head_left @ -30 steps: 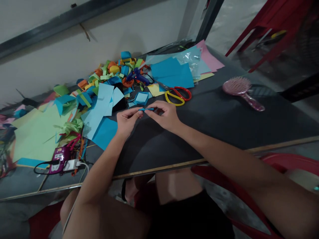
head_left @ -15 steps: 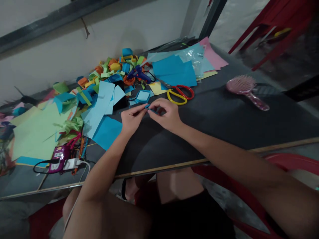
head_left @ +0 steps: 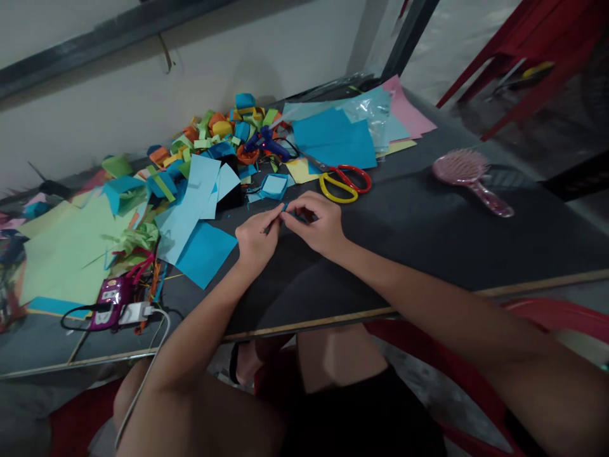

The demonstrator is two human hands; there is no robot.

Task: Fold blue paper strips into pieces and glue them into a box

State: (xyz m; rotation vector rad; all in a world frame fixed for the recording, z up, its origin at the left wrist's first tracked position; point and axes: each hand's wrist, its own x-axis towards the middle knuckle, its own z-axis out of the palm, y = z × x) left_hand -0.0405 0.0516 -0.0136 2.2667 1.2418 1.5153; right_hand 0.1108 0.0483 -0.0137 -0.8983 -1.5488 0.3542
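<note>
Between my fingertips is a small strip of blue paper [head_left: 285, 207], mostly hidden. My left hand [head_left: 259, 236] pinches it from the left, and my right hand [head_left: 314, 220] pinches it from the right, the fingertips nearly meeting above the dark table. Just beyond them lies a small blue paper box [head_left: 275, 185] with a pale blue face. Scissors [head_left: 340, 183] with one red and one yellow handle rest behind my right hand. Left of my left hand is a flat blue paper square [head_left: 207, 252], partly under pale blue sheets [head_left: 189, 206].
Folded colourful paper pieces [head_left: 214, 127] are heaped along the wall, with a blue glue gun [head_left: 269, 145] at their edge. Blue sheets [head_left: 333, 136] and a plastic bag lie behind. A pink hairbrush [head_left: 460, 168] is at right. A purple power strip [head_left: 113, 303] with cables sits front left.
Both hands stay together on the blue paper strip. The left hand has turned slightly and shifted a little down and right; the strip shows less between the fingers.
</note>
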